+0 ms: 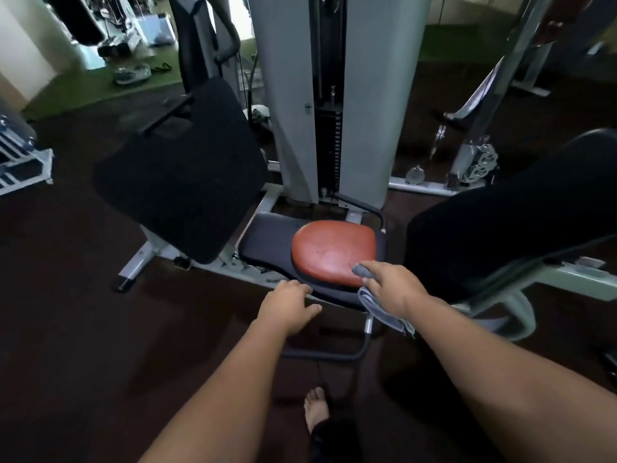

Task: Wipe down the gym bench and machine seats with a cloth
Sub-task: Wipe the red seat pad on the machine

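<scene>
The grey cloth (382, 307) is bunched in the right hand (390, 285), which grips it at the near right corner of the red seat pad (330, 250), its tail hanging off the edge. The pad lies left and ahead of that hand, so the wipe likely runs that way. The left hand (287, 305) rests loose on the near rim of the dark seat base (263, 242), grasping nothing

Before you, the dark machine seat (267, 242) stands on its pale frame (140, 259) on the dark floor (83, 329). A red-brown pad (334, 252) lies on the seat's right half. A grey cloth (379, 308) touches the pad's edge at 4 o'clock; the rest of it hangs off the seat's near rim at 5 o'clock.
</scene>
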